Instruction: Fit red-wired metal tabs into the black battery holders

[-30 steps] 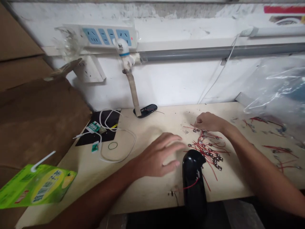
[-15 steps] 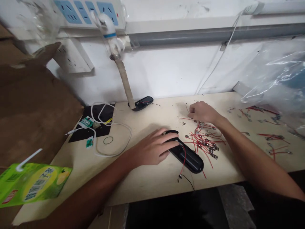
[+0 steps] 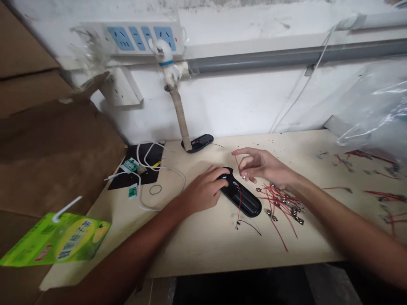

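My left hand [image 3: 205, 190] grips the upper end of a long black plastic housing [image 3: 249, 203], fingers curled over its edge. From the housing trails a red wire [image 3: 240, 199], running to a small metal part with a black wire [image 3: 251, 226] on the table. Just above and right of the housing, my right hand [image 3: 262, 165] pinches a thin red wire with a small metal contact [image 3: 243, 177] at its lower end. Below that hand lies a tangled pile of red wires with metal contacts [image 3: 282, 201].
A second black housing [image 3: 203, 142] lies at the back under a ribbed hose [image 3: 180, 114]. White cable [image 3: 182, 173], small green boards [image 3: 132, 191] and a green drink pouch [image 3: 57, 239] are on the left. More red wires [image 3: 384, 195] and clear plastic [image 3: 375, 101] are on the right.
My right hand has come from behind the wire pile towards the housing, now holding a red wire with a contact. My left hand stays on the housing. The view has shifted slightly.
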A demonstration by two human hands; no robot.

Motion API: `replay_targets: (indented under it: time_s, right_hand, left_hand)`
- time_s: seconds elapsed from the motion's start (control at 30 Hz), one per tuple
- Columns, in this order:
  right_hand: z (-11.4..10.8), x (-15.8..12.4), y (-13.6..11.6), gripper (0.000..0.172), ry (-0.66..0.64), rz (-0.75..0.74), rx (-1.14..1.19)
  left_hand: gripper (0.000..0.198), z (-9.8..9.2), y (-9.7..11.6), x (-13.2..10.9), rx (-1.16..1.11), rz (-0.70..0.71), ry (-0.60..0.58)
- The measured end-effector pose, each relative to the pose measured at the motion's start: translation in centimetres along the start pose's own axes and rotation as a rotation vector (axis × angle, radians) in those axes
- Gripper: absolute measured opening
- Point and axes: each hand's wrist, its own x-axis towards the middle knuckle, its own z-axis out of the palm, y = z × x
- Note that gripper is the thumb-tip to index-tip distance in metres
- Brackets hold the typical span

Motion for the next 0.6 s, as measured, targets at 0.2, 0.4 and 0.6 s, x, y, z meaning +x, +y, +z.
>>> replay_targets:
  time_s: [0.2,0.4,0.6]
  right_hand:
    - [2.3,0.0,1.5,0.057,0.025,-0.087,-0.078]
    - [2.1,-0.1,1.4,0.012,0.004,-0.052,-0.114]
    - [2.0,-0.1,1.2,0.013,-0.048,-0.025,-0.083]
  left_hand:
    - [0.028,0.3,-0.5,-0.1,-0.029,-0.025,-0.023]
    - [0.023,0.5,-0.5,-0.2,-0.027,-0.046,-0.013]
    - [0.022,0.6,-0.5,-0.1,-0.029,-0.118,-0.029]
